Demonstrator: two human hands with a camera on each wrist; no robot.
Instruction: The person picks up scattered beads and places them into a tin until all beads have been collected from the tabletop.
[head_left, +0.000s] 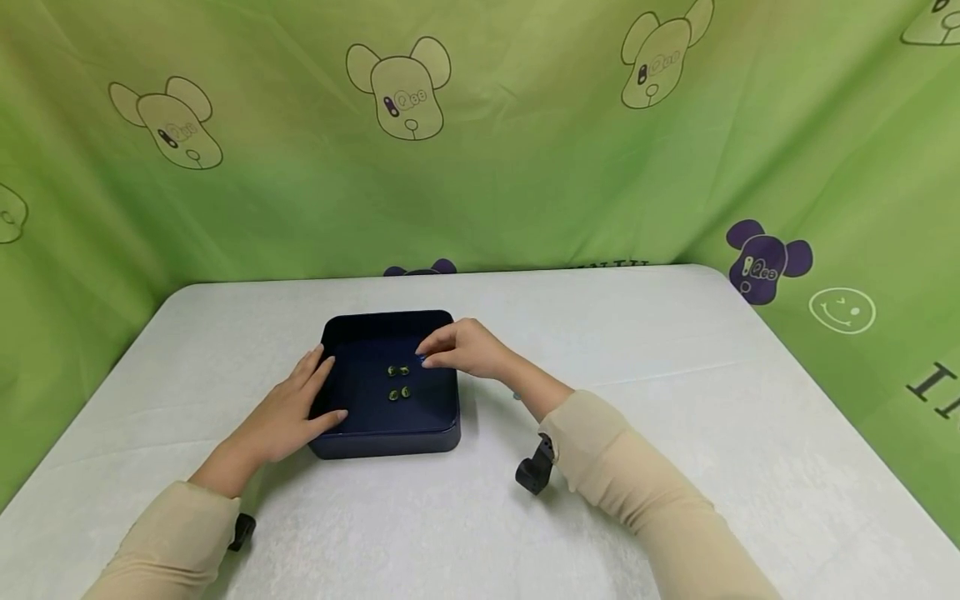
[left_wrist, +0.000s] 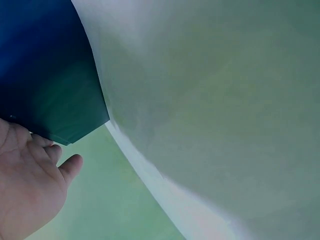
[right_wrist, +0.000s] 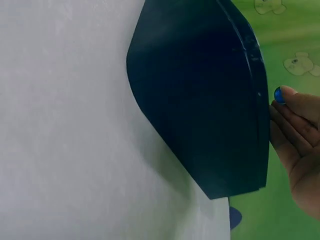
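A dark blue square tray (head_left: 386, 444) stands on the white table. Inside it lie several small, shiny green glass marbles (head_left: 393, 395) in two rows. My left hand (head_left: 288, 412) rests on the tray's left rim with fingers spread. In the left wrist view, the thumb of that hand (left_wrist: 35, 185) is held apart from the fingers by the tray's corner. My right hand (head_left: 468, 348) reaches over the right rim, fingertips above the tray's interior. Between its thumb and fingers it pinches a small blue glass marble (right_wrist: 279, 95), plainest in the right wrist view.
The white table (head_left: 600, 333) spreads around the tray. A small pale, glassy thing (head_left: 517, 397) lies beside my right wrist, partly hidden by the arm. A green printed curtain (head_left: 525, 167) hangs behind the table and along its sides.
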